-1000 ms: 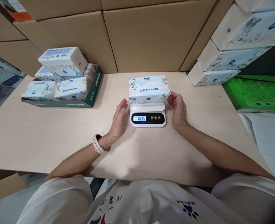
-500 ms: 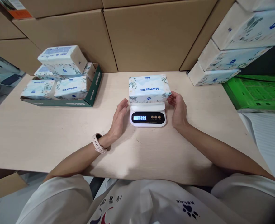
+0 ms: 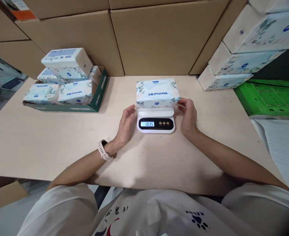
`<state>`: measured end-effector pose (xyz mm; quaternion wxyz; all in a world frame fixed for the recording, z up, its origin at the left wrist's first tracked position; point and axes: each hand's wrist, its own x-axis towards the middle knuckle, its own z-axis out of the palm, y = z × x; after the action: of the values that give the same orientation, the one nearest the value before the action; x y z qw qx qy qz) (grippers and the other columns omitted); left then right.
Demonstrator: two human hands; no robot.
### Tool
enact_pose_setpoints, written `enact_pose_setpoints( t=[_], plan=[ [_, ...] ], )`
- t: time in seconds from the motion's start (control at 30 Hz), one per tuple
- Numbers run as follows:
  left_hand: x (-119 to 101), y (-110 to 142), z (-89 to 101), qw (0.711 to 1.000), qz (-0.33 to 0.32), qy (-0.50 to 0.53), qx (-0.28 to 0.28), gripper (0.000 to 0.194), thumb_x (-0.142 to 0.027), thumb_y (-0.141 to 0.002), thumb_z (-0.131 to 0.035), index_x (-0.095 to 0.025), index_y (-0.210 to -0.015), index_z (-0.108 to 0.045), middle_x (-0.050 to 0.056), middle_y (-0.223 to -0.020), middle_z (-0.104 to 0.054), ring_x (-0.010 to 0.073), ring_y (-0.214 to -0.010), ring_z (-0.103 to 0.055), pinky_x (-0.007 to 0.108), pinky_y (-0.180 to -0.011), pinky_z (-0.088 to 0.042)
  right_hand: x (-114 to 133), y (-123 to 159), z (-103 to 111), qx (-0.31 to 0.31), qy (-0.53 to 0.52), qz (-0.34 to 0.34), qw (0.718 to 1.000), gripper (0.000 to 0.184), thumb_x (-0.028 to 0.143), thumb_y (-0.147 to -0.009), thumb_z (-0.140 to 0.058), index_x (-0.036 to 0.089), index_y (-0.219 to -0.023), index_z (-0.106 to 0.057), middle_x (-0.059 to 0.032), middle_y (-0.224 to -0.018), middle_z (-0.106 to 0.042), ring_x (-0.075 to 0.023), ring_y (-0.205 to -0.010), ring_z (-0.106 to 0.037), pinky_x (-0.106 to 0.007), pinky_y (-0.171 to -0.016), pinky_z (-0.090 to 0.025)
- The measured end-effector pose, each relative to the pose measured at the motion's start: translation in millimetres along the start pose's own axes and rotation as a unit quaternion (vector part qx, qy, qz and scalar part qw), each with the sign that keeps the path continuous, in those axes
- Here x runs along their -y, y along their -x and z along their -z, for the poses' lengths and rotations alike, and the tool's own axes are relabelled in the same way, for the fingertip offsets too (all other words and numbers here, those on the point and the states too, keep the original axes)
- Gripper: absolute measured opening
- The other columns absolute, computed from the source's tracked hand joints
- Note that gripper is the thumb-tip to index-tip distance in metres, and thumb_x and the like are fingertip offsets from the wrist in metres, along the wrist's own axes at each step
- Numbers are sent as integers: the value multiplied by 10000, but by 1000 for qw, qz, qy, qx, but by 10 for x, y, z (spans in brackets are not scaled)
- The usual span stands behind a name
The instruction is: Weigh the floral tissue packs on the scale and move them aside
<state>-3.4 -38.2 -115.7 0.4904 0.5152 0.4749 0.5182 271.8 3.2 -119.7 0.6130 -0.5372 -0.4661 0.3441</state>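
Observation:
A tissue pack point(image 3: 157, 93), pale blue and white with a leaf print, lies on top of a white digital scale point(image 3: 156, 113). The lit display on the scale's front reads 103.5. My left hand point(image 3: 126, 126) rests on the table just left of the scale, fingers extended and holding nothing. On the other side, my right hand point(image 3: 189, 117) is open, its fingertips close to the pack's right end; whether they touch it I cannot tell. A pale watch band point(image 3: 104, 150) circles my left wrist.
To the left, a green tray point(image 3: 101, 88) holds several tissue packs point(image 3: 76, 91), some stacked. More packs point(image 3: 232, 77) are piled at the back right, near a green crate point(image 3: 272, 98). Cardboard boxes point(image 3: 159, 39) form a wall behind the table point(image 3: 61, 144).
Almost nothing differs. The view has shifted very slightly; both hands, the tissue pack and the scale keep their places, and the reading is the same.

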Motion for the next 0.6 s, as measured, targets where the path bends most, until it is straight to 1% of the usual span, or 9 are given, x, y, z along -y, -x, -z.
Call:
enact_pose_setpoints(
  t=[0.17,0.37,0.43,0.6],
  plan=[
    [-18,-11,-14,1000,3,5,-5,599,-696,-1038,-683,-308,-1489,-616,104,-1676,-617,356,-1672,-496,591,-1449,-366,14,7,3,5,-3,-5,1000,510,717,-1071,-499,292,-1058,-782,-46,-1385,-817,-268,-1375,-708,-549,-1268,-521],
    [-5,-22,-9,1000,1,-8,-2,560,-652,-1056,-654,-311,-1497,-600,100,-1677,-613,347,-1670,-499,582,-1433,-392,6,-10,3,6,-7,-5,1000,460,652,-1071,-508,290,-1003,-784,-51,-1363,-819,-285,-1370,-710,-590,-1277,-504],
    [-7,-21,-8,1000,0,-5,-3,548,-631,-1057,-655,-307,-1495,-600,103,-1676,-613,346,-1665,-503,587,-1434,-389,6,-11,-1,4,-6,-5,1000,477,664,-1072,-500,288,-995,-784,-50,-1352,-822,-284,-1364,-712,-593,-1273,-503],
    [-22,-10,-17,1000,-1,-1,-2,540,-601,-1057,-649,-301,-1502,-595,110,-1691,-604,355,-1666,-504,605,-1433,-388,19,-1,-14,3,2,-2,1000,525,726,-1072,-486,287,-1005,-766,-48,-1320,-823,-265,-1349,-717,-552,-1257,-519]
  ],
)
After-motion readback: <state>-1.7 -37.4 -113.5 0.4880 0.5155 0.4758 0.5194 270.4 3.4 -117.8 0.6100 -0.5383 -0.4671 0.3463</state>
